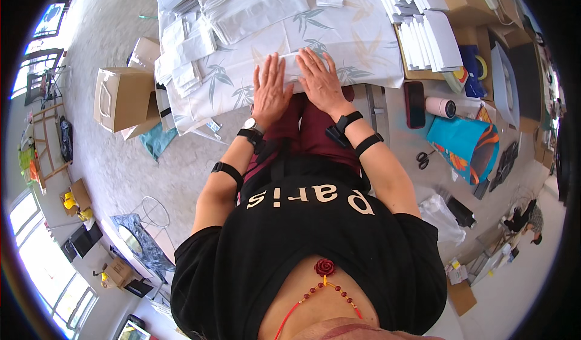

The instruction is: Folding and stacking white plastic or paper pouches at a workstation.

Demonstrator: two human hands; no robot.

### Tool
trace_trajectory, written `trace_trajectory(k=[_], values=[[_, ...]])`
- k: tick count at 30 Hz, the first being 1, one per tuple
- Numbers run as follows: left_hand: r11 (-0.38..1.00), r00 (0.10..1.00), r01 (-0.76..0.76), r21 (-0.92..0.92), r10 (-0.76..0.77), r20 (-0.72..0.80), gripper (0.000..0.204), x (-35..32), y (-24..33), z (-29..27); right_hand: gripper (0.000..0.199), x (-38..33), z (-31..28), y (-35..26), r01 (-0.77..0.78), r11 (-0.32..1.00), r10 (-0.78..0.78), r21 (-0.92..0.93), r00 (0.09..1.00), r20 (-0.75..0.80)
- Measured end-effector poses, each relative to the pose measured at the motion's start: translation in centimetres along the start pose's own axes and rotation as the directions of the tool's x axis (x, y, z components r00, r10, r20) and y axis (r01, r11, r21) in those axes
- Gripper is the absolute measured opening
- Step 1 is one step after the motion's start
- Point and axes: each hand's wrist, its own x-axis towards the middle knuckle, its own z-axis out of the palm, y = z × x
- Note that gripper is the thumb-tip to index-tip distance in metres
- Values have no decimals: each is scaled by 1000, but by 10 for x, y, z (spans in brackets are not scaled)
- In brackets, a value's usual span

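Left hand (270, 92) and right hand (322, 83) extend flat, slightly apart, at the desk's (375, 55) near edge; plastic bags (257, 14) lie farther across it.

Beyond the left hand (271, 95), the upper edge crops the plastic bags (251, 10); beyond the right hand (324, 86), it crops the white folded stacks (417, 37). Both palms are hidden; contact with the tablecloth (284, 42) is unclear. Far right of the hands, a person (532, 220) is too small to read.
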Motion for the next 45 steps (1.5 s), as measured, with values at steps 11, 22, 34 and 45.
trace_trajectory(k=[11,22,34,45], values=[[997,993,-51,50,45,105,82,4,-10,18,77,-11,24,19,-56,997,61,-45,991,123],[997,990,-52,59,43,134,83,4,-11,18,79,-14,29,20,-75,997,73,7,987,146],[990,993,-84,114,74,91,84,4,-6,17,82,-10,-3,27,-169,981,153,99,977,147],[991,994,-83,109,74,82,84,1,-5,18,90,-44,-138,91,-348,937,337,31,877,-341]])
